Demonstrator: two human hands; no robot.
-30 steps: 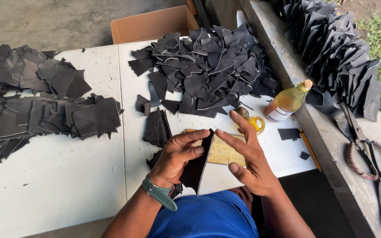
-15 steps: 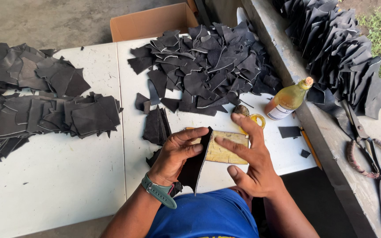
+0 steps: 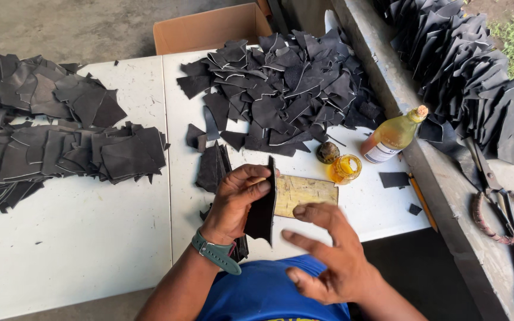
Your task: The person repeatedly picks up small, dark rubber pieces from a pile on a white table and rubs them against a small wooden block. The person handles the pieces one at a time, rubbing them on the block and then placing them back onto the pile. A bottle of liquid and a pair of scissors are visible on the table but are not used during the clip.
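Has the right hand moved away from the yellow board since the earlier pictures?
Yes. The right hand has lifted off the yellow board and drawn back toward the person, away from the small glass jar.

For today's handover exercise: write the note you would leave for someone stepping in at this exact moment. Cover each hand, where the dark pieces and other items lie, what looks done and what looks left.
Left hand: grips one dark piece on edge, above the table.
Right hand: open, holds nothing, hovers near the yellowish flat board.
Items: small stack beside the left hand; loose heap at the far side; overlapping spread of pieces on the left; bottle of yellow liquid and small open jar on the right; shears on the ledge.
Done: the spread on the left looks laid out.
Left: the loose heap looks unsorted.
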